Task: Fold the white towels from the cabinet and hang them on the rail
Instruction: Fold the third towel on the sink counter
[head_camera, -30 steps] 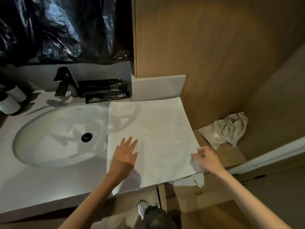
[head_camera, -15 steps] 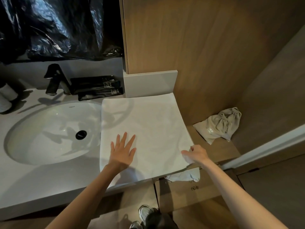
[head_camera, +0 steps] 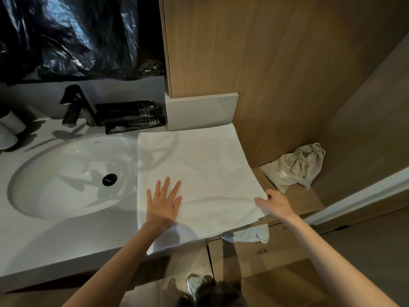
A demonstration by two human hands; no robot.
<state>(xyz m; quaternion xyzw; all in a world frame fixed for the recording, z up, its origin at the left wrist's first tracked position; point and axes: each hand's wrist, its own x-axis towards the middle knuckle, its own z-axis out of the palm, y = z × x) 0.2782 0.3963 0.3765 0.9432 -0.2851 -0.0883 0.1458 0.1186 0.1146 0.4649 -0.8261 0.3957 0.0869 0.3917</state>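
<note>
A white towel [head_camera: 199,165] lies spread flat on the grey counter [head_camera: 55,235], to the right of the sink, its left edge overlapping the basin rim. My left hand [head_camera: 163,202] presses flat on the towel's near left part, fingers spread. My right hand [head_camera: 274,204] pinches the towel's right edge near its front corner, where the cloth overhangs the counter. A bit of white cloth [head_camera: 250,233] hangs below that corner. No rail is in view.
The oval sink [head_camera: 66,173] with a black drain and black faucet [head_camera: 75,105] is at left. Black tubes [head_camera: 132,116] lie behind the towel. A beige drawstring bag [head_camera: 296,167] sits on a wooden ledge at right. Wooden panels rise behind.
My right hand has shifted its hold slightly inward along the towel's right edge. My left hand stays flat on the towel. The view has tilted a little.
</note>
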